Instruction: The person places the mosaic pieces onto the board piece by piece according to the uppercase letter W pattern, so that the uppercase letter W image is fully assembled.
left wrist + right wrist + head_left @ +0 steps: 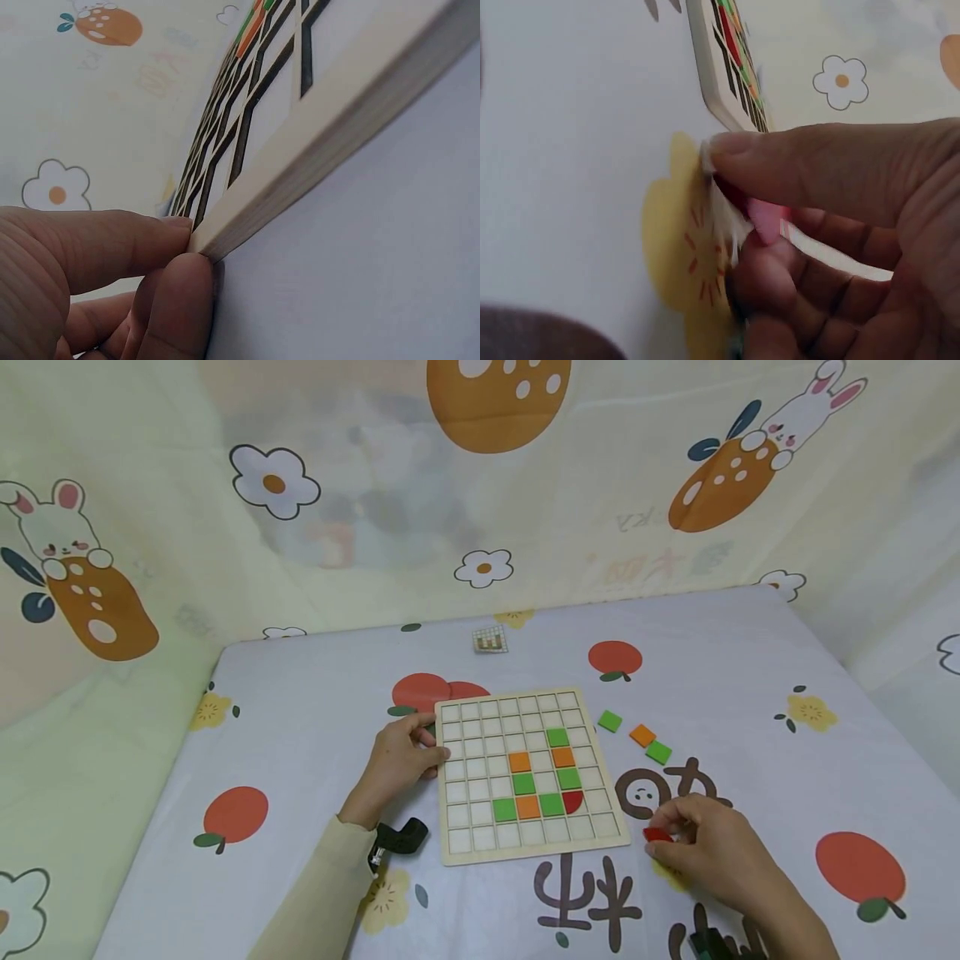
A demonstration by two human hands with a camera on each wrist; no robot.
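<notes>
A square wooden grid board (536, 850) lies on the cloth. Green and orange square tiles and a dark red rounded tile (572, 802) sit in some of its cells. At the board's left edge, my left hand (397, 764) pinches the rim between thumb and fingers; the left wrist view shows the thumb (184, 229) against the frame. Off the board's lower right corner, my right hand (708, 847) pinches a red tile (657, 834) between thumb and fingertips. In the right wrist view the fingers partly cover this red tile (765, 217), and its outline is blurred.
Right of the board lie loose tiles: a green one (610, 721), an orange one (642, 736) and another green one (658, 752). A small card with a grid pattern (490, 640) lies behind the board. Printed cloth (315, 727) covers the table, and a patterned curtain (390, 585) hangs behind.
</notes>
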